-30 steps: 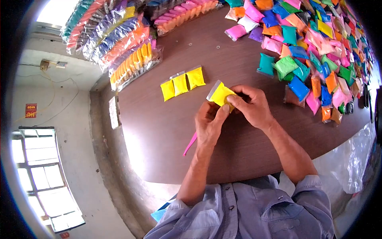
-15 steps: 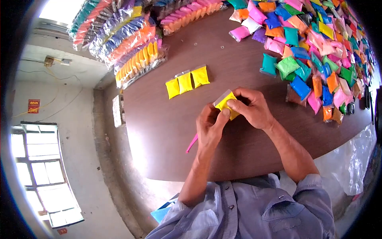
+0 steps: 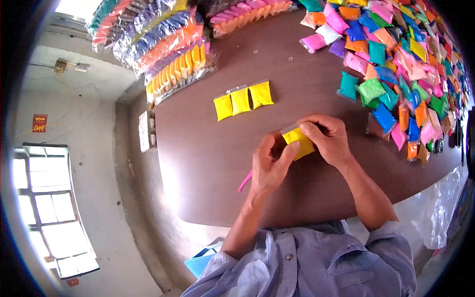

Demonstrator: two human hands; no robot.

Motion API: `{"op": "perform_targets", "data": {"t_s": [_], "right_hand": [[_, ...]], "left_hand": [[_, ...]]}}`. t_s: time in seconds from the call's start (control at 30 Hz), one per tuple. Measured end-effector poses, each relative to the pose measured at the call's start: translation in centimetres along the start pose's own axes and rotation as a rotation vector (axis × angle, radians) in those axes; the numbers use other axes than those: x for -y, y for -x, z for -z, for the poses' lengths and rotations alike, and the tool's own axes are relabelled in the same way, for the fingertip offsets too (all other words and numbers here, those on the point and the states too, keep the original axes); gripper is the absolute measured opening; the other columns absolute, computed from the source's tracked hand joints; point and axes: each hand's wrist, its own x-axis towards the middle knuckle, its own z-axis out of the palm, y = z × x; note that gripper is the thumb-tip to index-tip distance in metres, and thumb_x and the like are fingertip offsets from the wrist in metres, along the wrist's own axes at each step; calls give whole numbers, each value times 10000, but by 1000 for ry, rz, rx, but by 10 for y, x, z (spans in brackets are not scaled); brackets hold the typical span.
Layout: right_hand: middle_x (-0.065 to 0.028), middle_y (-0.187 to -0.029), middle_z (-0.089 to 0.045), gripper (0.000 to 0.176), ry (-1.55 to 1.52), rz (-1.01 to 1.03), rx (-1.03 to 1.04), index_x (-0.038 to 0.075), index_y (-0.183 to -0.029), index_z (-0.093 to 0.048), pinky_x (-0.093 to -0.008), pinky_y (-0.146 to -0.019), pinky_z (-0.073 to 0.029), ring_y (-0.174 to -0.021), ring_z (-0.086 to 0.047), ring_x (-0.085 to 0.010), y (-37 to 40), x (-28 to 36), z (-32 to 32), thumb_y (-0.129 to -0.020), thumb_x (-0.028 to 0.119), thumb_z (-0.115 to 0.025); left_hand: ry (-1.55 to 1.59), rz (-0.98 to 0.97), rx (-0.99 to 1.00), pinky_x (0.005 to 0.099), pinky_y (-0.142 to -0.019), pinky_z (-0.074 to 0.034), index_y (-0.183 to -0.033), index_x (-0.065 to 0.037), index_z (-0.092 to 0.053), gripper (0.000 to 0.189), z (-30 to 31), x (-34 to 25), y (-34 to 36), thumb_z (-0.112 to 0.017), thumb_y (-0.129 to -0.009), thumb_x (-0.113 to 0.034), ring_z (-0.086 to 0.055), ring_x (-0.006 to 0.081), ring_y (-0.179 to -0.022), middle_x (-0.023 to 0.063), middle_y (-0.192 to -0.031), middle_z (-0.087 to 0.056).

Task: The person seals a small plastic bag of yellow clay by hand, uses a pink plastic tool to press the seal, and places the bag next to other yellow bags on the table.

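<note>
A yellow packet (image 3: 302,144) with a clear top strip is held between both hands above the brown table. My left hand (image 3: 272,161) grips its left side, thumb across the front. At its upper right, my right hand (image 3: 329,138) pinches the edge between thumb and fingers. Three yellow packets (image 3: 240,101) lie side by side on the table, up and left of my hands. Beside my left wrist lies a pink stick-like tool (image 3: 245,181), partly hidden by the wrist.
A large heap of small coloured packets (image 3: 386,94) covers the table's right side. Clear bags of packets in rows (image 3: 178,69) stand at the upper left. The brown table (image 3: 198,163) has a curved front edge near my body.
The view has shifted a little, so the table's contents appear farther right. My right thumb has moved to the packet's top edge, and more of the packet's yellow face shows.
</note>
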Motion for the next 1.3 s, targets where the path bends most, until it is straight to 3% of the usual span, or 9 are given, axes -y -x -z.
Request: {"op": "perform_targets", "data": {"t_s": [0.1,0.17,0.27,0.4,0.47,0.8,1.07,1.3], "right_hand": [[35,-823,-644,151,91,61,-3,10,-1047,-737,-233,-661,-476,-759,-570,-44,-1,-1,-1,-977,125,-669],[15,-818,-649,163,-48,-108,23,6,-1091,-724,-214,-635,-465,-744,-568,-39,2,3,-2,-987,112,-657],[-1,-819,-652,164,-60,-82,45,2,-1100,-712,-200,-611,-451,-728,-558,-35,-2,1,1,-991,108,-651],[-15,-830,-660,140,17,-93,62,2,-1061,-710,-215,-610,-462,-711,-564,-45,-4,-1,-1,-988,108,-656],[-26,-842,-663,131,128,24,70,2,-1056,-705,-229,-608,-472,-706,-576,-55,-5,-5,-1,-979,100,-661],[-48,-875,-677,118,143,15,84,16,-1050,-704,-255,-633,-493,-725,-606,-82,-7,-2,0,-951,77,-683],[-77,-889,-687,117,198,25,108,20,-1045,-704,-279,-632,-513,-734,-639,-125,-8,2,1,-941,68,-681],[-74,-872,-682,115,183,61,95,21,-1041,-703,-280,-630,-514,-726,-635,-121,-7,0,1,-935,63,-684]], "left_hand": [[-111,34,-23,224,-687,-476,-1078,29,-683,233,13,1,-1,-732,-946,-156,-568,56,-784,6,-854,-643],[-54,18,-121,222,-677,-467,-1076,28,-687,231,38,3,-14,-730,-948,-159,-554,53,-763,-7,-840,-634],[-134,19,-242,223,-650,-444,-1080,22,-699,248,96,5,-41,-709,-967,-198,-523,43,-736,-27,-822,-625],[-148,36,-276,242,-654,-467,-1122,16,-694,309,142,-5,-75,-685,-989,-262,-562,77,-760,15,-876,-653],[-96,114,-340,260,-627,-473,-1129,8,-687,310,144,-6,-90,-679,-993,-271,-572,106,-751,43,-902,-657],[-110,169,-328,230,-511,-376,-1037,-8,-718,274,144,12,-111,-716,-967,-274,-481,59,-624,-12,-777,-585],[-229,211,-392,228,-494,-365,-1150,0,-707,341,140,11,-113,-729,-947,-272,-489,49,-618,-12,-788,-589],[-184,189,-443,224,-492,-362,-1157,-7,-698,341,138,12,-113,-727,-950,-277,-480,44,-609,-9,-804,-590]]}}
